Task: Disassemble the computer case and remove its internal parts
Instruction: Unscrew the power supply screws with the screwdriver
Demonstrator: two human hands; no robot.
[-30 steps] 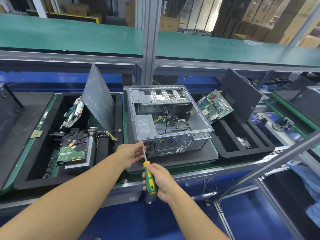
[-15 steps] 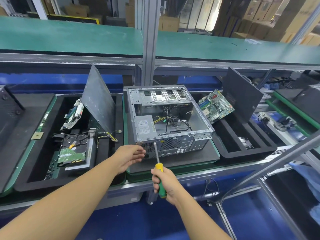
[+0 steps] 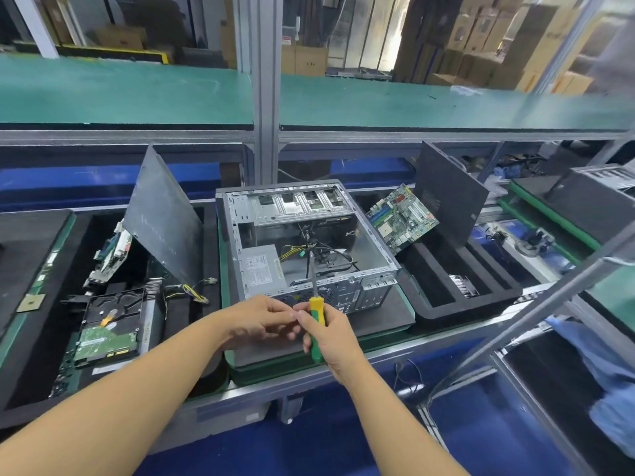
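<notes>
Your right hand (image 3: 331, 334) gripped the screwdriver (image 3: 316, 304), shaft crossing the near rim of the computer case (image 3: 360, 235); your left hand (image 3: 261, 321) curled beside it, contents unclear; bare mat (image 3: 381, 322) beneath.

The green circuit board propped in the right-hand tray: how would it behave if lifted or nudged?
The circuit board is thin and flat: probably stiff and light. It leans in the black tray, so a nudge might slide or tip it. Its exposed components look fragile.
</notes>
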